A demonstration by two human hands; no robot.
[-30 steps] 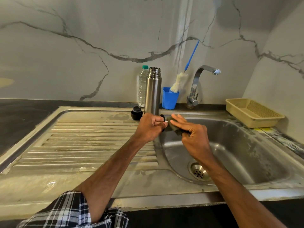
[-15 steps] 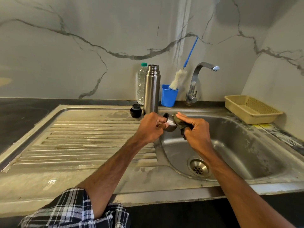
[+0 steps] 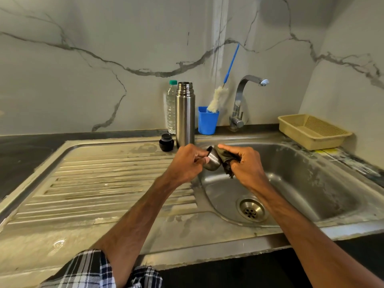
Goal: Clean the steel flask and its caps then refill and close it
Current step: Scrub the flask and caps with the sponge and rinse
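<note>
Both hands meet at frame centre above the sink (image 3: 324,183). The left hand (image 3: 188,163) pinches the steel cap (image 3: 213,162), which is more exposed than a second ago. The right hand (image 3: 247,166) clutches a dark pad (image 3: 227,163) against it, now bunched lower. The flask (image 3: 185,117) stands open behind them, with the black stopper (image 3: 166,142) to its left. The pad's material is unclear.

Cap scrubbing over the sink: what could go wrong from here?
The steel cap, held over the sink by the left hand while the right hand rubs it with a dark pad, could slip and drop in. The open flask stands upright just behind the left hand; a careless knock might topple it.
</note>
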